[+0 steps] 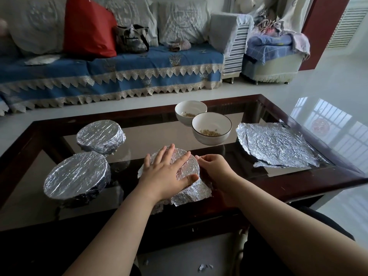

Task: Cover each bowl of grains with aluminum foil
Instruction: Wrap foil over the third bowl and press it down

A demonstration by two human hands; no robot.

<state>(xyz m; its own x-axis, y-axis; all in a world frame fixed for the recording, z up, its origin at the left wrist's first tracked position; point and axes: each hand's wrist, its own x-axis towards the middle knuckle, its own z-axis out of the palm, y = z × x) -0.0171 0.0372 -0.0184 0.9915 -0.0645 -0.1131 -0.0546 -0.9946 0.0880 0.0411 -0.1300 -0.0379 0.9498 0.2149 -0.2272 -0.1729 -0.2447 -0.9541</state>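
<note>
On the table (298, 182), two wrapped bowls (100, 137) sit left, a third bowl (179, 176) lies in front under the left hand (165, 174), two open bowls (211, 128) stand behind it, and loose foil sheets (276, 145) lie right.

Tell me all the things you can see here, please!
foil-covered bowls: 2, silver, left part of the table, far one and near one
bowl being covered: 1, silver foil over it, front middle of the table
open bowls: 2, white with grains inside, far middle of the table, one plain and one dark-rimmed
foil sheet: 1, silver, lying flat on the right of the table
table: 1, dark wood frame with glass top
sofa: 1, blue cover with cream trim, behind the table
cushion: 1, red, on the sofa
bag: 1, dark, on the sofa
left hand: 1, lies flat on top of the foil
right hand: 1, fingers curled at the foil's right edge
</note>
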